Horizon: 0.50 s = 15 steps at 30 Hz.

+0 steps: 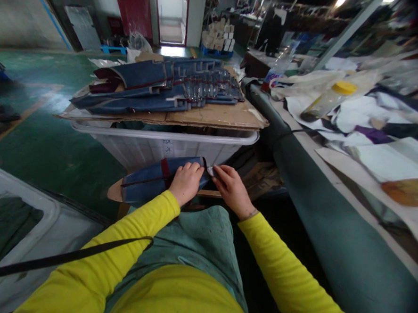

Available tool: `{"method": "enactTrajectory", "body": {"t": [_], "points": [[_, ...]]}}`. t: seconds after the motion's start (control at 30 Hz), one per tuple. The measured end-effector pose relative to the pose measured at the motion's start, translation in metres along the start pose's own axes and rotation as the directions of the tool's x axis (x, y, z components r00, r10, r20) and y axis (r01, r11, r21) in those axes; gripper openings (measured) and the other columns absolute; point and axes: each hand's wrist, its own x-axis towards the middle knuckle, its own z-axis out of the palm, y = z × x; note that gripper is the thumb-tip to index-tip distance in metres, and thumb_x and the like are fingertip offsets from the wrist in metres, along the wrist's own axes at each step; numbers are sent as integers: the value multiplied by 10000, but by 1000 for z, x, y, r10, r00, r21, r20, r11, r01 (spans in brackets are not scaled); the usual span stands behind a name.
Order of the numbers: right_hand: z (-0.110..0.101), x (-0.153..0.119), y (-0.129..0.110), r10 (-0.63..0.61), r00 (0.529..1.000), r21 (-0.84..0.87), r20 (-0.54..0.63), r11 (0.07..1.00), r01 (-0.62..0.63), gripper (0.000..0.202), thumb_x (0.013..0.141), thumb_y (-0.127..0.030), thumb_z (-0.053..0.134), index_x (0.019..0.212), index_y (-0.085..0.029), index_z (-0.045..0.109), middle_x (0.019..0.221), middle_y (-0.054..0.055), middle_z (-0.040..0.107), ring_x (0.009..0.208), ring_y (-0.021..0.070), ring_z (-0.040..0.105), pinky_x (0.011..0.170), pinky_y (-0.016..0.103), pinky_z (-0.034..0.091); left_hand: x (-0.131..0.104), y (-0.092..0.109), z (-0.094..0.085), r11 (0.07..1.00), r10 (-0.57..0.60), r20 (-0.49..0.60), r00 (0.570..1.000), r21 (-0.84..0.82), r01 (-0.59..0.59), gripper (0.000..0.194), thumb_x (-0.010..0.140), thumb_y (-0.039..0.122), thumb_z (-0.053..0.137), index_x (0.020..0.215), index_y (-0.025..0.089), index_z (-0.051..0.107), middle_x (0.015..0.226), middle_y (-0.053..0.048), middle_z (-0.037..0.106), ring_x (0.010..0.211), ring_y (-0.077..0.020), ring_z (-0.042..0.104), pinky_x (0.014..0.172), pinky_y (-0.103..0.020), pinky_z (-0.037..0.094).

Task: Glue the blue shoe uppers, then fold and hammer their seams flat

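In front of my lap lies a long blue piece of fabric or leather (143, 182), with a dark red band across it and a dark line along its length. A tan, wood-like tapered tip sticks out at its left end. My left hand (187, 179) presses on the right part of this piece, fingers bent over it. At its right end my right hand (230, 186) pinches a small silvery-white thing (211, 171), too small to name. A dark strap end stands up between the two hands.
Ahead, a white plastic bin (165, 142) carries a cardboard sheet (192, 117) with stacked blue pieces (131, 97). On the right runs a green-covered bench edge (302, 184) with papers, scraps and a yellow-capped bottle (329, 99). Another white bin (52, 204) stands at left.
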Motion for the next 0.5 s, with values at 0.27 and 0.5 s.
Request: {"method": "enactTrajectory", "body": {"t": [0.27, 0.5], "points": [[13, 16, -19, -79, 996, -62, 35, 995, 81, 332, 924, -252, 446, 1215, -194, 594, 1129, 105, 589, 1014, 225, 507, 896, 375, 451, -14, 0, 3, 998, -1, -33, 999, -61, -1, 291, 895, 117, 401, 1147, 116, 546, 1131, -102, 560, 1037, -218, 485, 853, -340, 448], [29, 13, -22, -14, 1000, -129, 12, 992, 16, 325, 931, -212, 414, 1179, -164, 618, 1078, 113, 616, 959, 225, 502, 850, 369, 466, -27, -11, -1, 998, -15, -59, 998, -64, 11, 323, 901, 129, 407, 1195, 114, 538, 1139, -97, 588, 1056, -221, 497, 885, -349, 452]]}}
